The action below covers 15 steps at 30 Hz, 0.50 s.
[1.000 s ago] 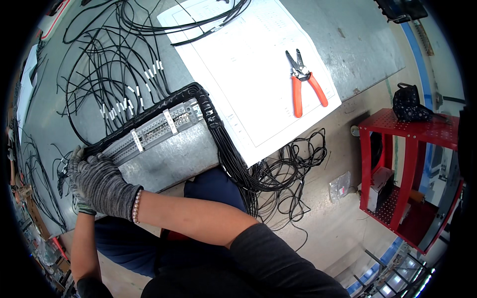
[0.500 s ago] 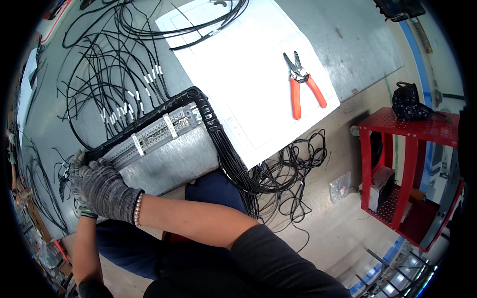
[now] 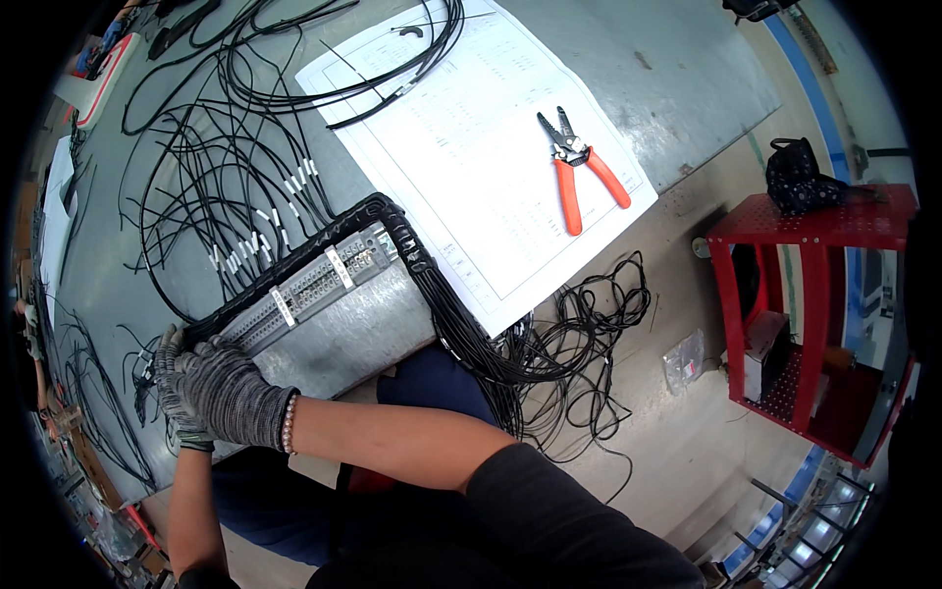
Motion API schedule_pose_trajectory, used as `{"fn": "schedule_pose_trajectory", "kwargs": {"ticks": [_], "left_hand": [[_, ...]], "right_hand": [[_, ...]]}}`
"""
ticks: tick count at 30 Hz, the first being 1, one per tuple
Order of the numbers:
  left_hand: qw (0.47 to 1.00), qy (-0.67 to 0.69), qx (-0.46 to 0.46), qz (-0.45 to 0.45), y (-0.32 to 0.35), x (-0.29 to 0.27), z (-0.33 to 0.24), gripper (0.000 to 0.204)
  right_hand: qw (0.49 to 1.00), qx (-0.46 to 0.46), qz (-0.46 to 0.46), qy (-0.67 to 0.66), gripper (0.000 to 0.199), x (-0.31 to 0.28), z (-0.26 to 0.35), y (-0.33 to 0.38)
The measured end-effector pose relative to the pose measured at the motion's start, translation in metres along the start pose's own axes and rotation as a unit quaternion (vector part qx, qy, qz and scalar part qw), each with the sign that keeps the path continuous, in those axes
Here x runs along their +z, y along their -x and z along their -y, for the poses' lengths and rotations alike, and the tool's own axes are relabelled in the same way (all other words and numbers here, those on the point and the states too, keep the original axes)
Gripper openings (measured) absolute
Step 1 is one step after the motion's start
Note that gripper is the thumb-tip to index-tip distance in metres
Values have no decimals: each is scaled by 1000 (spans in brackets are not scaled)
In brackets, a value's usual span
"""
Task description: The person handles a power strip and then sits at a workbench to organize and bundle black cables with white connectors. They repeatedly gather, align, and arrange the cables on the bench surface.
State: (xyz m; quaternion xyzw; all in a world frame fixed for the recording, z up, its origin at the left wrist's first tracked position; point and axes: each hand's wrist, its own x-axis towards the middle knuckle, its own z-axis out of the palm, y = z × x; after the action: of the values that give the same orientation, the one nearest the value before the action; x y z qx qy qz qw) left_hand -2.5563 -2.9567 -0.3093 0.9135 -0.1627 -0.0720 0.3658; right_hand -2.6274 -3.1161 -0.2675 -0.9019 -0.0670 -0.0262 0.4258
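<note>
Both my hands wear grey knit gloves and meet at the left end of a black-taped cable bundle (image 3: pixel 324 234). My left hand (image 3: pixel 177 393) is closed around the bundle's end, its fingers partly covered. Pressed against it, my right hand (image 3: pixel 235 398) has curled fingers at the same spot; the exact grip is hidden beneath the gloves. Along the bundle's near side lies a grey terminal block strip (image 3: pixel 312 285) with two white labelled crosspieces. Many thin black wires (image 3: pixel 221 187) with white marker sleeves fan out from the bundle's far side.
Red-handled wire strippers (image 3: pixel 579 172) lie on a printed sheet (image 3: pixel 491 196) on the metal table (image 3: pixel 677 88). The bundle bends over the near edge into tangled black cables (image 3: pixel 589 324). A red cart (image 3: pixel 814 221) carrying a dark patterned bag (image 3: pixel 800 177) stands right. Loose wires (image 3: pixel 88 393) lie far left.
The whole view has shifted slightly, so table and hands appear a little lower and to the right. My hands stay together at the same end of the bundle.
</note>
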Motion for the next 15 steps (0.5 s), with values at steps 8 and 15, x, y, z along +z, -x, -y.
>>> {"fn": "schedule_pose_trajectory", "kwargs": {"ticks": [8, 15], "left_hand": [[996, -84, 41, 13, 0, 1, -5, 46], [966, -231, 116, -10, 1, 3, -13, 46]], "right_hand": [[999, -8, -2, 44, 37, -17, 6, 4], [999, -12, -18, 37, 37, -10, 6, 0]]}}
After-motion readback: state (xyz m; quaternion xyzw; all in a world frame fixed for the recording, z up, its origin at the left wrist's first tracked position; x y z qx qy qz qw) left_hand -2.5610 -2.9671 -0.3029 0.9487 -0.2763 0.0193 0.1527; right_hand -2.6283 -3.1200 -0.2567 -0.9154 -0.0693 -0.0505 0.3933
